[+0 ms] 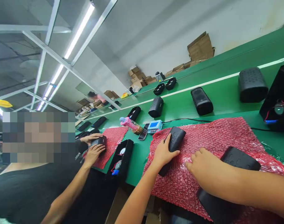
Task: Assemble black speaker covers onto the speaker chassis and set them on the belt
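My left hand (164,152) is wrapped round a black portable speaker (177,138) with raised buttons on its surface, which rests on red bubble wrap (225,132). Just to the right, my right hand (203,166) is closed over the wrap, its fingers curled together. Whatever they pinch, if anything, is hidden under the hand. A second black speaker (241,158) lies behind my right wrist, and another black casing (216,205) sits below it, partly covered by my forearm.
On my left a co-worker's hands (95,151) hold a speaker on another red sheet. Between us lies an open casing (120,158) with wires. Beyond are a phone (144,132), a light-blue tester (155,126), a pink bottle (132,125), and several speakers along the green conveyor (179,102).
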The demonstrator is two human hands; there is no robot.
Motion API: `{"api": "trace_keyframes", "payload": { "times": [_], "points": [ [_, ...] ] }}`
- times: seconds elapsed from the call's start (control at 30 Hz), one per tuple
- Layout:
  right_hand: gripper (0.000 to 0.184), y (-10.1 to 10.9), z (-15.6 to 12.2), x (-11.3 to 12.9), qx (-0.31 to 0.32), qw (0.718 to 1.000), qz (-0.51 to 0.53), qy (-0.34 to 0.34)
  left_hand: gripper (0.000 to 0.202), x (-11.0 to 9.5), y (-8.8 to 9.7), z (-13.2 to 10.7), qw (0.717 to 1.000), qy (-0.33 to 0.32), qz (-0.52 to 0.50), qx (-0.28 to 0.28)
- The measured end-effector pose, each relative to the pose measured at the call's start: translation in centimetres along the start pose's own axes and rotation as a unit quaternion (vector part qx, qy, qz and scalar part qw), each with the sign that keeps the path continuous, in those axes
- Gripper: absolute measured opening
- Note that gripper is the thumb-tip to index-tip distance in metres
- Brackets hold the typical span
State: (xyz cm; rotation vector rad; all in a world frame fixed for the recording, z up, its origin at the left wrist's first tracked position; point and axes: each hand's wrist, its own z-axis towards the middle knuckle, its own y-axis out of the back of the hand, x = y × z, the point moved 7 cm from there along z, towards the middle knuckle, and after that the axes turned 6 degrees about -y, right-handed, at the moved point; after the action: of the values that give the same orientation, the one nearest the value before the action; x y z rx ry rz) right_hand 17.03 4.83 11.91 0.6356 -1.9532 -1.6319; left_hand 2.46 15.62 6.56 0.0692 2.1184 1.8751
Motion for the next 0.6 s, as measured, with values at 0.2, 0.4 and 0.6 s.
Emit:
{"api": "trace_keyframes", "payload": {
  "times": [0.2,0.4,0.6],
  "points": [
    [0.026,1.0,-0.5,1.2,0.078,0.996,-0.05,0.018,0.099,-10.3,-1.0,2.7,0.988,-0.156,0.003,0.004],
    [0.039,1.4,-1.0,1.3,0.147,0.987,-0.071,0.003,0.098,-23.9,-1.8,4.2,0.889,-0.456,0.032,0.043],
    [0.036,3.8,-2.8,1.2,0.175,0.982,-0.071,0.024,0.104,-27.3,-3.6,6.3,0.882,-0.461,-0.003,0.097]
  ]
}}
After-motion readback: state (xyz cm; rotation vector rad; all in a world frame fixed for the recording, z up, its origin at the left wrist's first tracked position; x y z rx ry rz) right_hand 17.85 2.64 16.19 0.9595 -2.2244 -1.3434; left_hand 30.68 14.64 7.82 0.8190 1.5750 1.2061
